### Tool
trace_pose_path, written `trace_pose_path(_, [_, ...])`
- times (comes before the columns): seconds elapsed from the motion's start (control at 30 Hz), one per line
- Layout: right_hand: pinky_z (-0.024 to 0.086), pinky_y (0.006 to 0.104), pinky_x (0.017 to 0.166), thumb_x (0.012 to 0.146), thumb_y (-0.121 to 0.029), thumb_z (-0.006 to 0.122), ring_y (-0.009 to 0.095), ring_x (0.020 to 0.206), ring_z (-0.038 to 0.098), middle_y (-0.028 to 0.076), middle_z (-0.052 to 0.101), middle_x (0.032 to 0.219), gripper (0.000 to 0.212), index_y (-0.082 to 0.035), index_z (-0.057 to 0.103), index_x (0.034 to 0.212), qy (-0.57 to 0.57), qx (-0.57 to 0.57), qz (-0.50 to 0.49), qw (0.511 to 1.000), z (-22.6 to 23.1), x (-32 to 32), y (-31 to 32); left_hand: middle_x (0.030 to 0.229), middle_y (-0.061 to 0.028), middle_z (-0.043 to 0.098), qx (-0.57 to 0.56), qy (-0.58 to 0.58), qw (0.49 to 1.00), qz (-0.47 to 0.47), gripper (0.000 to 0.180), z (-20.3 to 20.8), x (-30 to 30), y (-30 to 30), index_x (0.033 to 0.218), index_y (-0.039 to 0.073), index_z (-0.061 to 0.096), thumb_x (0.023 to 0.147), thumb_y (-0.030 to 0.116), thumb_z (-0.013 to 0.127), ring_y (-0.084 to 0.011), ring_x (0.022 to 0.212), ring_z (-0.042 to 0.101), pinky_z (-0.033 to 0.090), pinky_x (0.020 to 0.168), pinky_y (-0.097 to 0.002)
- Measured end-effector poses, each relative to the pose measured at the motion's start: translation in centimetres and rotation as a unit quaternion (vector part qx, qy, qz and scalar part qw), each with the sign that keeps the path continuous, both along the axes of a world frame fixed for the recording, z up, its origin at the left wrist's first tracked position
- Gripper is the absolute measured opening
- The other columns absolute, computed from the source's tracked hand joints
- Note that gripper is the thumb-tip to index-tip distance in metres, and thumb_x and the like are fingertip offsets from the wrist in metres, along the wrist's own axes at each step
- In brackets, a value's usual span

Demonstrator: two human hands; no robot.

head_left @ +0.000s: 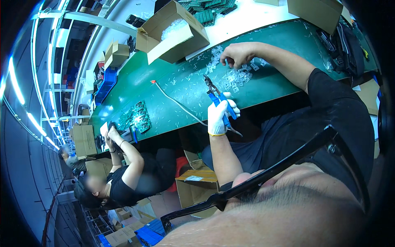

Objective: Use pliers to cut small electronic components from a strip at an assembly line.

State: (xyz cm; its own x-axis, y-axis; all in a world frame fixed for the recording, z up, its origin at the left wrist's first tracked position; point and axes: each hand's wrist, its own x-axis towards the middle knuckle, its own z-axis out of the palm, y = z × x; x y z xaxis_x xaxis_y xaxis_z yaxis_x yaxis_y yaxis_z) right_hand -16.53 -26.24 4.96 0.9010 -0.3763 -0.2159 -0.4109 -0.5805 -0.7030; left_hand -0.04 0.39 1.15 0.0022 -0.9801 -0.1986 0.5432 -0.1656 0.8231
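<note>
My left hand [217, 118], in a white knit glove, is closed around blue-handled cutting pliers [214, 91], their dark jaws pointing up over the bench. My bare right hand [239, 54] hovers palm down at a pile of small clear plastic pieces [238, 78]. Its fingers are curled together; whatever is between them is hidden. Thin clear offcuts lie scattered over the green bench mat [177, 90] around both hands. A grey cable [175, 100] with a red end lies on the mat to the left of the pliers.
An open cardboard box [173, 35] with clear pieces stands on the far side, near green circuit boards [205, 15]. More boards [138, 117] lie on the left, where another person [131, 168] sits working. A black bag [347, 49] rests far right; an open carton [197, 187] is below the bench.
</note>
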Motion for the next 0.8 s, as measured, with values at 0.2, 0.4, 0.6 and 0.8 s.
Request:
trace_pose_path(0.2, [0.057,0.0403,0.084,0.077,-0.004,0.074,0.028,0.092,0.072,0.013,0.076,0.097,0.035,-0.003,0.073,0.113,-0.116,-0.06,-0.12,0.984,-2.7,-0.2,-1.9,0.093,-0.0131,0.07,-0.002,-0.001,1.0,-0.013,0.05,0.0,-0.3,-0.2,0.137,-0.006,0.051,0.1,0.023,0.068,-0.0248,0.077,0.073,0.062,0.069,-0.0381])
trace_pose_path(0.4, [0.054,0.0459,0.092,0.085,-0.008,0.073,0.038,0.105,0.067,0.017,0.069,0.109,0.022,-0.006,0.076,0.107,-0.146,-0.247,-0.105,0.952,-5.8,1.3,-0.6,0.095,-0.0132,0.07,-0.004,-0.001,1.0,-0.013,0.051,-0.1,-0.2,0.0,0.137,-0.005,0.052,0.099,0.024,0.069,-0.0248,0.078,0.073,0.063,0.07,-0.0384])
trace_pose_path(0.6, [0.054,0.0429,0.09,0.088,-0.008,0.074,0.033,0.102,0.068,0.015,0.068,0.106,0.015,-0.004,0.074,0.102,-0.151,-0.172,-0.139,0.964,-4.5,1.2,0.0,0.097,-0.0141,0.071,-0.001,0.004,1.0,-0.03,0.054,-0.4,-0.2,-0.1,0.139,-0.006,0.051,0.099,0.026,0.069,-0.0268,0.08,0.075,0.063,0.071,-0.04])
trace_pose_path(0.8, [0.057,0.0309,0.073,0.09,0.0,0.075,0.013,0.076,0.066,0.006,0.07,0.083,0.007,0.003,0.07,0.094,-0.267,0.2,-0.094,0.938,-0.7,1.3,2.4,0.108,-0.0206,0.071,-0.03,0.018,0.995,-0.089,0.066,-1.4,0.2,-0.4,0.143,-0.009,0.047,0.099,0.036,0.068,-0.0345,0.09,0.075,0.063,0.079,-0.0472])
